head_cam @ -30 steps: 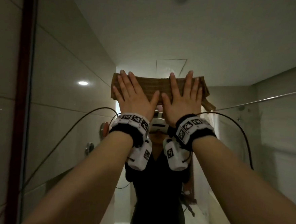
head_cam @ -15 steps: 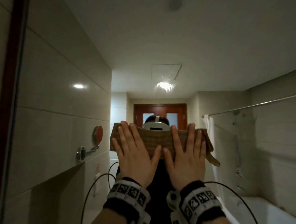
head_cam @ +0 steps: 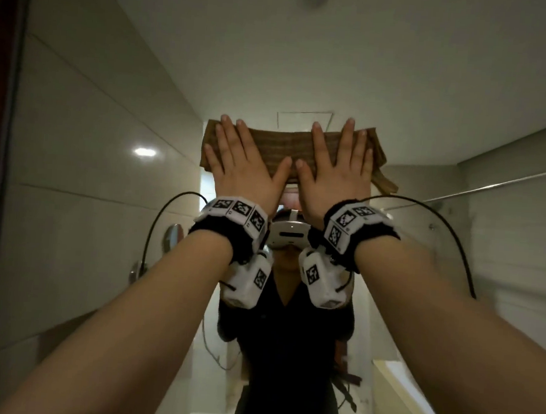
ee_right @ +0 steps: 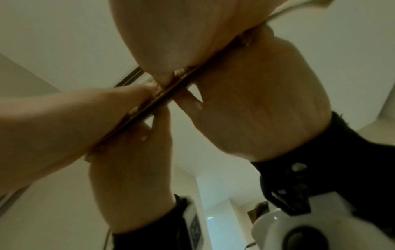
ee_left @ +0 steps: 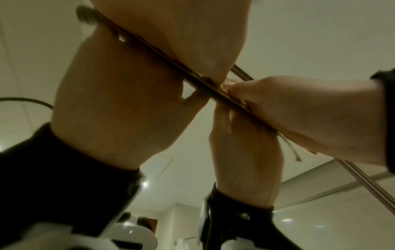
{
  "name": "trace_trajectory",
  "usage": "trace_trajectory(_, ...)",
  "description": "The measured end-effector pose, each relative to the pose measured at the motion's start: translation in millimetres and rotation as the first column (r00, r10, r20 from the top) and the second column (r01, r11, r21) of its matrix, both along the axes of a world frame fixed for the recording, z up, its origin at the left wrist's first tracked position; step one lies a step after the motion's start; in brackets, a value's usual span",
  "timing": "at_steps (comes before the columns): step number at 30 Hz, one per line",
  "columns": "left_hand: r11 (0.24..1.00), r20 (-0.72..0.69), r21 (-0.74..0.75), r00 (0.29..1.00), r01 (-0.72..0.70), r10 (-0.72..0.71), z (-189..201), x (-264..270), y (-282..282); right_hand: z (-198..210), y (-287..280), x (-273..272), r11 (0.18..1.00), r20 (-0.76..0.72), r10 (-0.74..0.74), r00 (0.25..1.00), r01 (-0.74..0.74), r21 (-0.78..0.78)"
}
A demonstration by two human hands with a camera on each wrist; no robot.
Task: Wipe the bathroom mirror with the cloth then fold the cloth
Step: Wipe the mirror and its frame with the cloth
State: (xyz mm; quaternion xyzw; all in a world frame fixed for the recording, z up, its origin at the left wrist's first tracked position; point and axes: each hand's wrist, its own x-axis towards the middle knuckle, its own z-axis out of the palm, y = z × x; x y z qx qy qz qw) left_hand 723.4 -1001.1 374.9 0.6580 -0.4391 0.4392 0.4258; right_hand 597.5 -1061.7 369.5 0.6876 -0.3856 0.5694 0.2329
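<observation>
A shower rail (head_cam: 505, 187) crosses the right wall above a white bathtub (head_cam: 412, 407).

1. No words, brand names, numbers or signs can be read in any view.
2. The white wristbands (head_cam: 236, 211) on both forearms bear black-and-white square coded markers, patterns only, with no letters or digits.
3. The white wrist camera housings (head_cam: 320, 279) under the wrists carry the same kind of marker, likewise without readable characters.
4. The headset (head_cam: 286, 234) reflected in the mirror shows no legible marking.
</observation>
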Motion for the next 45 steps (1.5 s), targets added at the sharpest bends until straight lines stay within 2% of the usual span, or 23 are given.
trace_trajectory(5, 1.0, -0.037, -0.016, 0.999, 0.004, -0.004, -37.7, -7.0, 0.1, -30.6, -0.7, -5.4, 0.999, -0.023, 0.015, 1.0, -0.016, -0.037)
trace_trajectory(12, 1.0, -0.033, -0.011, 0.999, 0.003, -0.004, -45.3, -6.2, -1.0, -40.0, -1.2, -7.6, 1.0, -0.022, 0.007, 1.0, -0.007, -0.023)
trace_trajectory(19, 0.999, -0.01, -0.039, 0.999, 0.034, -0.035, -75.0, -4.8, -7.8, -75.6, 2.1, -2.9, 1.0, 0.052, 0.012, 0.999, -0.011, -0.016)
trace_trajectory(25, 1.0, -0.019, -0.022, 1.0, 0.009, -0.009, -92.1, -8.7, -8.0, -92.4, 3.1, -8.5, 1.0, 0.004, -0.011, 1.0, 0.011, 0.019)
trace_trajectory(28, 1.0, 0.01, 0.012, 1.0, -0.005, 0.005, -81.1, -8.7, -3.9, -85.3, 2.1, -10.2, 1.0, -0.003, -0.006, 1.0, 0.006, 0.025)
trace_trajectory(30, 0.999, 0.05, 0.046, 0.999, 0.001, -0.004, -61.4, -8.5, -0.7, -66.8, 0.9, -14.2, 1.0, -0.018, -0.016, 1.0, 0.017, 0.019)
trace_trajectory(36, 0.999, -0.01, 0.024, 0.999, 0.041, -0.041, 47.9, -28.8, -9.9, 40.6, -10.4, -29.7, 0.999, -0.019, -0.035, 0.999, 0.036, 0.026)
trace_trajectory(39, 0.999, -0.019, 0.009, 0.999, 0.045, -0.045, 87.1, -35.3, -15.9, 77.6, -13.3, -35.6, 0.998, -0.037, -0.052, 0.998, 0.053, 0.022)
trace_trajectory(42, 0.999, 0.0, 0.004, 0.999, 0.033, -0.033, 98.3, -32.7, -18.8, 88.9, -15.4, -36.4, 0.998, -0.038, -0.056, 0.998, 0.056, 0.01)
trace_trajectory(45, 1.0, 0.021, -0.013, 0.999, 0.025, -0.024, 85.9, -32.6, -17.4, 82.7, -17.0, -38.6, 0.999, -0.049, -0.044, 0.998, 0.043, -0.011)
